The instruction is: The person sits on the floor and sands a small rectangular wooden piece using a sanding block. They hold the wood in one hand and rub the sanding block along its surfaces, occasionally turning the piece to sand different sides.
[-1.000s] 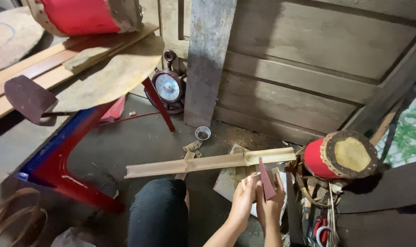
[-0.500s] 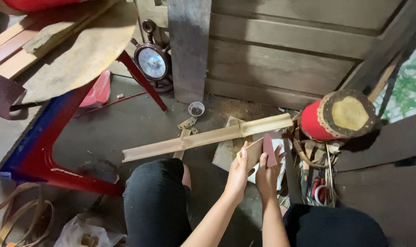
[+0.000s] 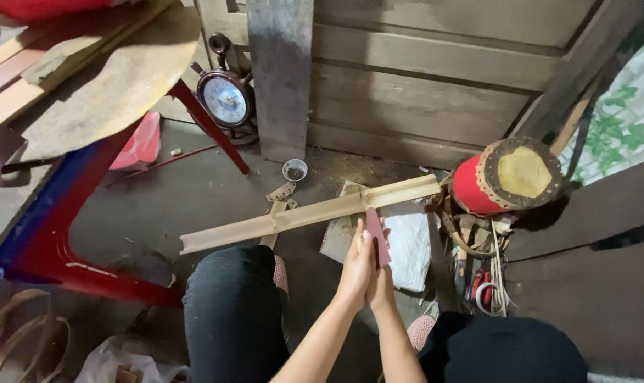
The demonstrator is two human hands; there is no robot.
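Observation:
Both my hands are pressed together around a small reddish-brown sheet like sandpaper (image 3: 376, 232), which sticks up between my left hand (image 3: 355, 266) and my right hand (image 3: 383, 285). The sheet's top edge touches a long pale split bamboo strip (image 3: 308, 213) that lies slanted across the ground in front of my knees. My black-trousered legs (image 3: 233, 312) frame the hands.
A small red drum with a hide head (image 3: 506, 177) lies right of the strip, tools and cords (image 3: 481, 280) below it. A white cloth (image 3: 410, 245), a tiny cup (image 3: 294, 169), a clock (image 3: 224, 99), a wooden post (image 3: 279, 71) and a red-blue table frame (image 3: 59, 213) surround the spot.
The view has dropped and moved closer. My hands with the sheet have shifted slightly left along the bamboo strip, still clasped on it.

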